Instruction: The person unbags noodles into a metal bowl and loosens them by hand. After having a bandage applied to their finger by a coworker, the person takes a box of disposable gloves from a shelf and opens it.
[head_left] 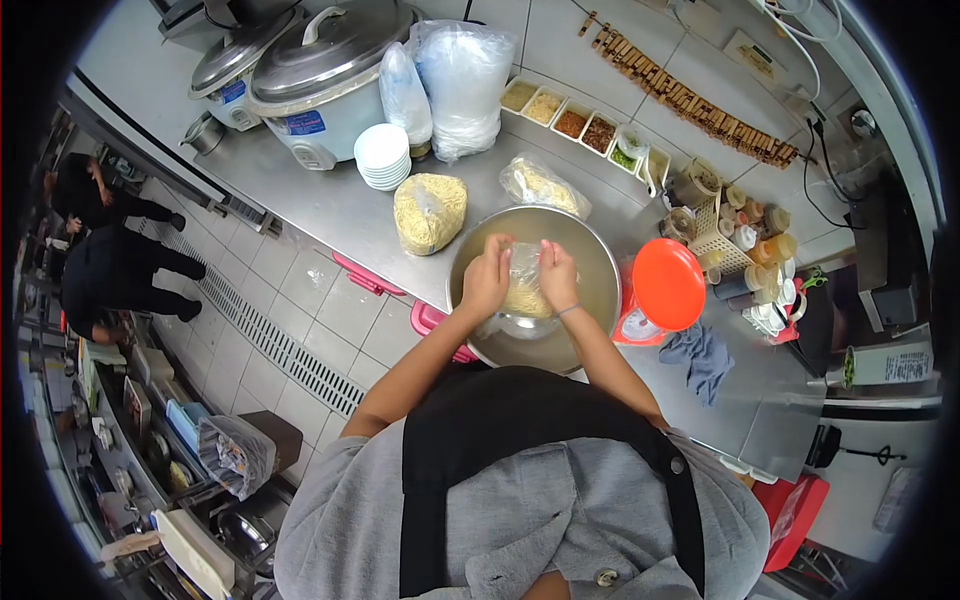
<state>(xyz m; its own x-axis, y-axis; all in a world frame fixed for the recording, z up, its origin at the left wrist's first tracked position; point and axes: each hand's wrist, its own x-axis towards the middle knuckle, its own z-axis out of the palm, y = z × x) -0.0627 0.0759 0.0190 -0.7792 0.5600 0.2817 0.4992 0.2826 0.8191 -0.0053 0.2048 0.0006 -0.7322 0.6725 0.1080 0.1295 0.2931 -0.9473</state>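
Note:
Above a large metal bowl (598, 262), my left hand (487, 275) and my right hand (557, 275) are closed on the upper edges of a clear plastic bag (525, 285), one at each side. Pale yellow noodle-like food lies in the lower part of this bag, within the bowl. A filled bag of similar yellow food (429, 213) sits left of the bowl, and another partly wrapped bag (545, 186) lies just behind it. An orange scale (668, 285) stands against the bowl's right side.
Large cookers (325, 90), stacked white lids (382, 157) and plastic packs (462, 85) stand at the back left. Ingredient containers (570, 123) line the wall; bottles and jars (770, 248) fill the right. A blue cloth (698, 360) lies near the scale. Two people (125, 265) are at far left.

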